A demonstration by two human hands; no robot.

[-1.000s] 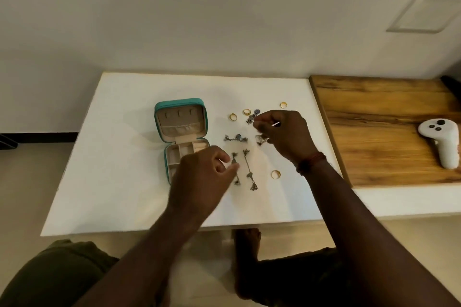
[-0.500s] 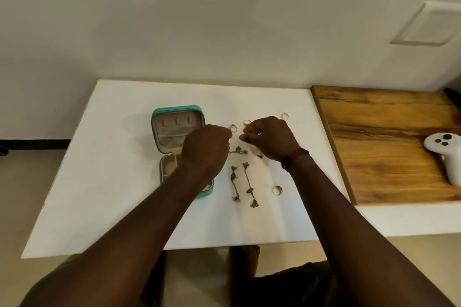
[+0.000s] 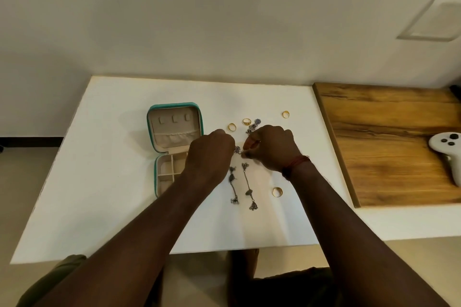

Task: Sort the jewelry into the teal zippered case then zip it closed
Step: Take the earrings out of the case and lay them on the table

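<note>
- Left hand (image 3: pixel 212 153) and right hand (image 3: pixel 273 149) both pinch a small silver flower earring (image 3: pixel 237 149).
- Teal zippered case (image 3: pixel 174 106) lies open, beige compartments showing bare lining.

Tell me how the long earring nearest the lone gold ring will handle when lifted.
The long earring looks chain-linked, so it probably hangs limp. Thin and small, likely very light. Its dangling end charms may snag the neighbouring earring.

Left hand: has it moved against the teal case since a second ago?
Yes. The left hand went away from the person along the teal case, from its tray to hinge level, meeting the right hand.
</note>
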